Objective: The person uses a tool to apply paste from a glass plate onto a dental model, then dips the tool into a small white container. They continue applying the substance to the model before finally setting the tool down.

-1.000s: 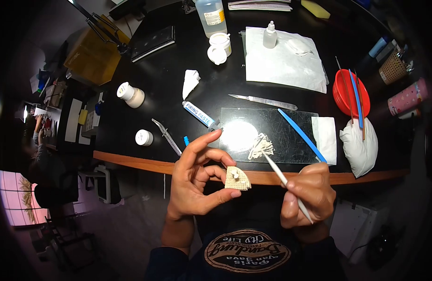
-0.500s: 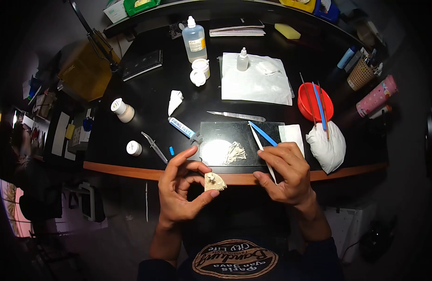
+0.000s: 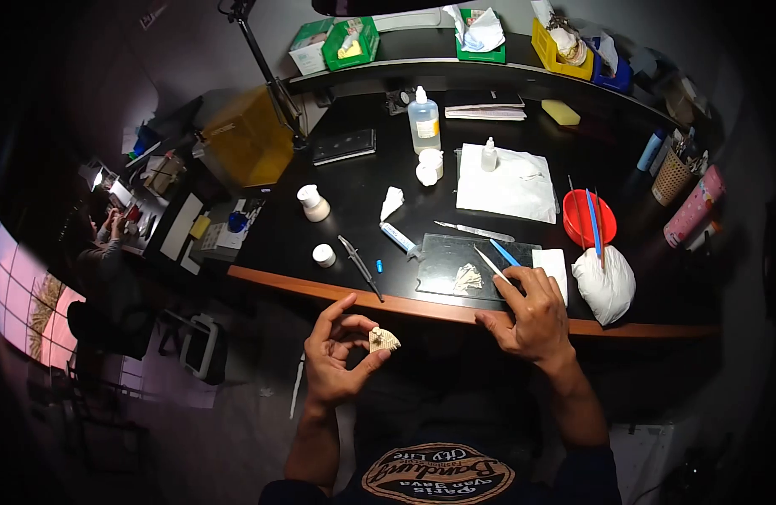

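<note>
My left hand (image 3: 337, 364) is closed at the front of the table, pinching a cream honeycomb firing tray (image 3: 386, 340) between thumb and fingertips; a small pale piece stands on it. Over the table edge, my right hand (image 3: 535, 316) grips a slim white stick-like tool (image 3: 491, 263), its tip pointing up and left. Beside that tip a blue-handled tool (image 3: 503, 252) lies on the dark glass slab (image 3: 438, 252), partly hidden by my fingers. Off-white strips of material (image 3: 468, 279) sit in a heap on the slab, below the white tool's tip.
Left of the slab lie a firing paste syringe (image 3: 399, 240), tweezers (image 3: 360, 268) and a small blue cap (image 3: 379, 266). A scalpel (image 3: 476, 230) rests behind it. To the right are a red bowl (image 3: 602, 220) with tools and a white bag (image 3: 605, 289). Another person sits far left.
The camera view has shifted, so the table appears lower and further right. The white tool's tip has moved apart from the blue tool's end. The left hand still pinches the firing tray.
</note>
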### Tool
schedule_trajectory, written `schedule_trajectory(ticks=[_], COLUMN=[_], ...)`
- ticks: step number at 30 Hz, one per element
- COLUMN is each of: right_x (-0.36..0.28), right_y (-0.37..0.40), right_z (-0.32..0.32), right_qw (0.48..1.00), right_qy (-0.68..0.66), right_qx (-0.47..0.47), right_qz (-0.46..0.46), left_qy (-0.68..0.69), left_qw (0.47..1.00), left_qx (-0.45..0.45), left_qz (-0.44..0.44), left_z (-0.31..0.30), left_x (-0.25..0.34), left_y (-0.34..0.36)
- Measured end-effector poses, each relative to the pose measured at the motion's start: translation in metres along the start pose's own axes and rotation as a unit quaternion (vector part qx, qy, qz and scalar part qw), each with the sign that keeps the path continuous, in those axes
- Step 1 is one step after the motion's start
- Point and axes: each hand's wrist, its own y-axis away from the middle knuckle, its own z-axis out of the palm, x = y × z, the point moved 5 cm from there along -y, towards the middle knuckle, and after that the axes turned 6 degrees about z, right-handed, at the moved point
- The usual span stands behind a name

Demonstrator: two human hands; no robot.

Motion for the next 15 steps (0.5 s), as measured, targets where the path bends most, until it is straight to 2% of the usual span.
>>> schedule_trajectory(ticks=[8,12,15], right_x=[-0.001,0.002,0.003], right_y=[0.002,0.007,0.017], right_z=[-0.008,-0.017,-0.028], right_qw=[0.998,0.987,0.973], right_qy=[-0.055,-0.103,-0.154], right_qx=[0.028,0.109,0.166], right_qz=[-0.007,-0.054,-0.050], left_qy=[-0.067,-0.073,-0.092], left_qw=[0.996,0.992,0.990], left_qx=[0.051,0.090,0.102], left_qz=[0.017,0.039,0.044], left_z=[-0.005,-0.012,-0.019], left_x=[0.039,0.047,0.054], left_y=[0.024,0.038,0.044])
